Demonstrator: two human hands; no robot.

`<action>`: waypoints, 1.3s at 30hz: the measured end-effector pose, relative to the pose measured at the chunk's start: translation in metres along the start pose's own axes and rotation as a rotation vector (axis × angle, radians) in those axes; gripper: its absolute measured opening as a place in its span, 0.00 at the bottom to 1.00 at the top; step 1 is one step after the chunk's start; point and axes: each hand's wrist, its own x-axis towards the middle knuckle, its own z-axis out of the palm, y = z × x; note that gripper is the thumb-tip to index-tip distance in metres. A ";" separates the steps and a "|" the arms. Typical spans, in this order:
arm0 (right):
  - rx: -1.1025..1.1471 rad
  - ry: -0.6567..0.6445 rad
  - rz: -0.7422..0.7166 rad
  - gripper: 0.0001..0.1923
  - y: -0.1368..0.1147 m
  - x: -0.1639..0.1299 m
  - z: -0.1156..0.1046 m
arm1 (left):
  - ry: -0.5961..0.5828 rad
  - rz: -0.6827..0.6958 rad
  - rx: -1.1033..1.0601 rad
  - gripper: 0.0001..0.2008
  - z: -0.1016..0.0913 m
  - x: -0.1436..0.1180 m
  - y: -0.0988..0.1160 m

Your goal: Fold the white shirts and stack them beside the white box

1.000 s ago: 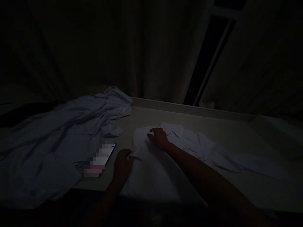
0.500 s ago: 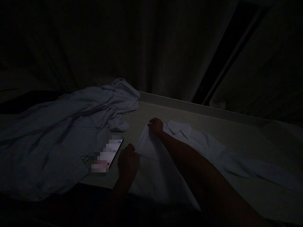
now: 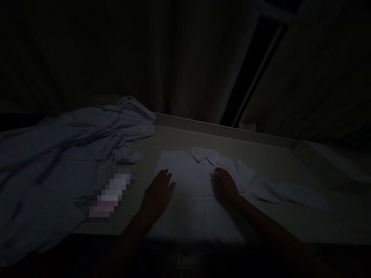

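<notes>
A light, collared shirt (image 3: 191, 181) lies in front of me, its collar at the far side and one sleeve stretched out to the right. The left side of its body is folded under or over, and a horizontal fold line crosses the middle. My left hand (image 3: 159, 191) rests on the shirt's left edge, fingers stretched out and thumb apart. On the right part, just below the collar, lies my right hand (image 3: 227, 187), with fingers extended over the cloth. Neither hand grips anything. Dim light hides fine detail.
Left of the shirt lies a phone (image 3: 113, 193), its screen blurred out. Beyond it a rumpled heap of light garments (image 3: 72, 154) hangs over the front edge. A low ledge (image 3: 203, 129) and dark curtains (image 3: 185, 58) bound the pale surface (image 3: 261, 154) at the back.
Both hands have let go of the raised cloth, which now lies flat below the collar. My right hand has moved right and down. The view has turned slightly right.
</notes>
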 end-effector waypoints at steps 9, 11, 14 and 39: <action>-0.358 -0.251 0.302 0.28 0.121 -0.052 -0.051 | -0.141 -0.100 0.291 0.38 0.051 0.029 -0.012; -0.388 -0.238 0.319 0.28 0.134 -0.048 -0.052 | -0.149 -0.105 0.300 0.39 0.057 0.035 -0.007; -0.399 -0.223 0.327 0.29 0.149 -0.039 -0.051 | -0.186 -0.130 0.297 0.39 0.063 0.049 0.004; -0.315 -0.144 0.309 0.32 0.148 -0.034 -0.056 | -0.124 0.013 0.333 0.36 0.072 0.114 0.049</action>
